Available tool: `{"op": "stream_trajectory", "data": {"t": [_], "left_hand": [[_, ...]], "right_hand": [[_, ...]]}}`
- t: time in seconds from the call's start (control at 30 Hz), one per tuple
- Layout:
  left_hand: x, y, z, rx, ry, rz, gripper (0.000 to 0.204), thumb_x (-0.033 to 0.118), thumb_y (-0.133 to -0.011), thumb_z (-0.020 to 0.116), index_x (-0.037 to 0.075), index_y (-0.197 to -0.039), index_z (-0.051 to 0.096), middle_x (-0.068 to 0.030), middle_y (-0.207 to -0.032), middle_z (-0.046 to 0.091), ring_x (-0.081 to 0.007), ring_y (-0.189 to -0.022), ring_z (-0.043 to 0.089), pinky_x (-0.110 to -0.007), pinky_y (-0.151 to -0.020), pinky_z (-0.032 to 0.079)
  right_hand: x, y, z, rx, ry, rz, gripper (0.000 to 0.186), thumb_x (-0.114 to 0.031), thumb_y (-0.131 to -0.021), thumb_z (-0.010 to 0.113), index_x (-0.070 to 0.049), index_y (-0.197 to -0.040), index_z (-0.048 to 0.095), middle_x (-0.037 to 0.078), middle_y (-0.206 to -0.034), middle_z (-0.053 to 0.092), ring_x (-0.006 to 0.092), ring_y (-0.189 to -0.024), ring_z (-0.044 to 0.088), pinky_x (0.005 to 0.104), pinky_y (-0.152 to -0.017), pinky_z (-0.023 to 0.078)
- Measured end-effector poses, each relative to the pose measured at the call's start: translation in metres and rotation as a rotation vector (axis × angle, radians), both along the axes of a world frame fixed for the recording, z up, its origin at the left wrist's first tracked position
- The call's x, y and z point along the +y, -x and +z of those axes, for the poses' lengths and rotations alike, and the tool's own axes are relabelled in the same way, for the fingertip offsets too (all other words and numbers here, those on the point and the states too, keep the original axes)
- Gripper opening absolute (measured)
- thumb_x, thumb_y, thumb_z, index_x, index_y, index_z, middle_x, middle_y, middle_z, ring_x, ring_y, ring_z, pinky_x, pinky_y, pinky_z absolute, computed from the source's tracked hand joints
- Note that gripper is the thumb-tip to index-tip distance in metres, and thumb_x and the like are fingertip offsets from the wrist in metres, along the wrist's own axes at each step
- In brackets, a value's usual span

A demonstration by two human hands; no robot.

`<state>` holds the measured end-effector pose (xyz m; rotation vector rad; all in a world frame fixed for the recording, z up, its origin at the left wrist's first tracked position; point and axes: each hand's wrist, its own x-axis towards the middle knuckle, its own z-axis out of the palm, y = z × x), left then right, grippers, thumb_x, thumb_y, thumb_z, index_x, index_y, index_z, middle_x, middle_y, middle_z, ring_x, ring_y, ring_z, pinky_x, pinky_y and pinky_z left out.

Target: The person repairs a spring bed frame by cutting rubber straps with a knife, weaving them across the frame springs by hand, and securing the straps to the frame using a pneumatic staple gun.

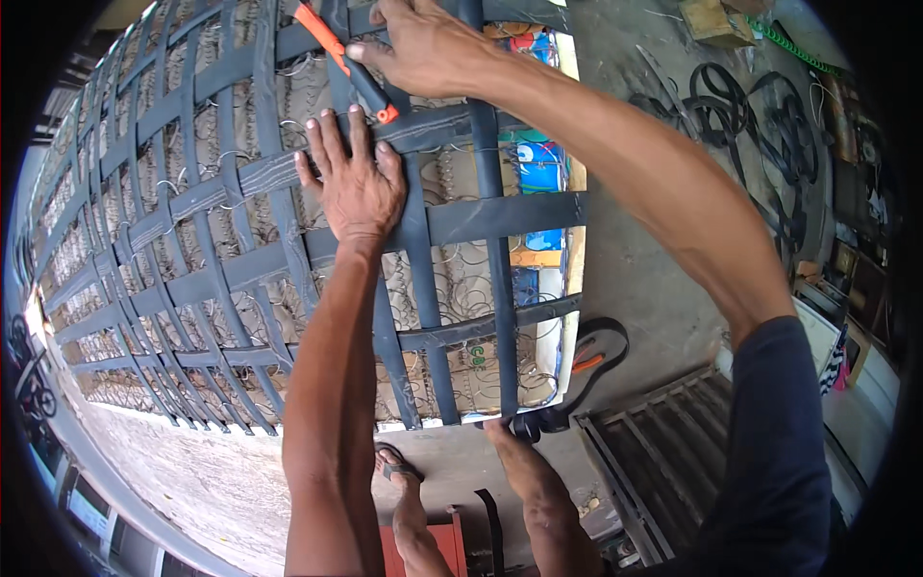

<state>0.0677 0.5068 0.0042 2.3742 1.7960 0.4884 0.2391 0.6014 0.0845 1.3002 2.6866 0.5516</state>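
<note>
My left hand lies flat with fingers spread on a dark rubber strap. The strap belongs to a woven lattice over a wide spring frame with coil springs and cardboard beneath. Farther up, my right hand is over the straps with its thumb stretched out; its other fingers are partly cut off by the top edge. An orange and black tool, perhaps a utility knife, lies slanted on the straps. Its middle is beside my right thumb, and its lower end is just above my left fingertips.
Loose black straps lie heaped on the floor at right, near a wooden block and a green coiled hose. A dark slatted frame stands lower right. Below the spring frame are a red stool and my legs.
</note>
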Motion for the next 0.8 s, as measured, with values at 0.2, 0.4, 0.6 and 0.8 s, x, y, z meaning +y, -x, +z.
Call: {"op": "stream_trajectory", "data": {"t": [0.2, 0.4, 0.6, 0.8], "left_hand": [[-0.002, 0.000, 0.002, -0.039, 0.045, 0.010, 0.058, 0.038, -0.098, 0.043, 0.019, -0.152, 0.042, -0.0139, -0.163, 0.030, -0.0328, -0.154, 0.017, -0.056, -0.122, 0.003], [0.001, -0.001, -0.008, -0.142, 0.002, 0.009, 0.060, 0.042, -0.096, 0.041, 0.019, -0.151, 0.043, -0.0149, -0.161, 0.032, -0.0349, -0.154, 0.015, -0.060, -0.121, 0.002], [0.000, 0.019, -0.014, -0.145, -0.035, 0.009, 0.059, 0.043, -0.095, 0.043, 0.020, -0.150, 0.045, -0.0146, -0.159, 0.035, -0.0339, -0.153, 0.018, -0.060, -0.121, 0.004], [0.001, 0.002, 0.019, -0.093, -0.018, 0.000, 0.057, 0.035, -0.096, 0.048, 0.007, -0.146, 0.047, -0.0189, -0.156, 0.039, -0.0355, -0.150, 0.024, -0.053, -0.123, 0.013]], "right_hand": [[0.032, 0.068, -0.014, 0.839, 0.632, -0.992, 0.073, -0.035, -0.093, 0.059, -0.001, -0.151, 0.029, 0.032, -0.133, 0.054, 0.0404, -0.121, 0.061, 0.0476, -0.100, 0.051], [0.052, 0.040, 0.007, 1.160, 0.249, -0.703, 0.040, -0.034, -0.099, 0.049, 0.001, -0.117, 0.057, 0.032, -0.098, 0.067, 0.0466, -0.094, 0.067, 0.0540, -0.080, 0.053], [-0.107, -0.005, 0.102, 1.011, 0.651, -0.873, 0.045, -0.041, -0.101, 0.056, 0.002, -0.116, 0.059, 0.009, -0.085, 0.063, 0.0178, -0.069, 0.061, 0.0314, -0.067, 0.049], [-0.398, -0.059, 0.166, 0.407, 1.370, -1.099, 0.029, -0.029, -0.097, 0.065, -0.003, -0.109, 0.059, 0.020, -0.072, 0.059, 0.0278, -0.068, 0.067, 0.0394, -0.060, 0.048]]}}
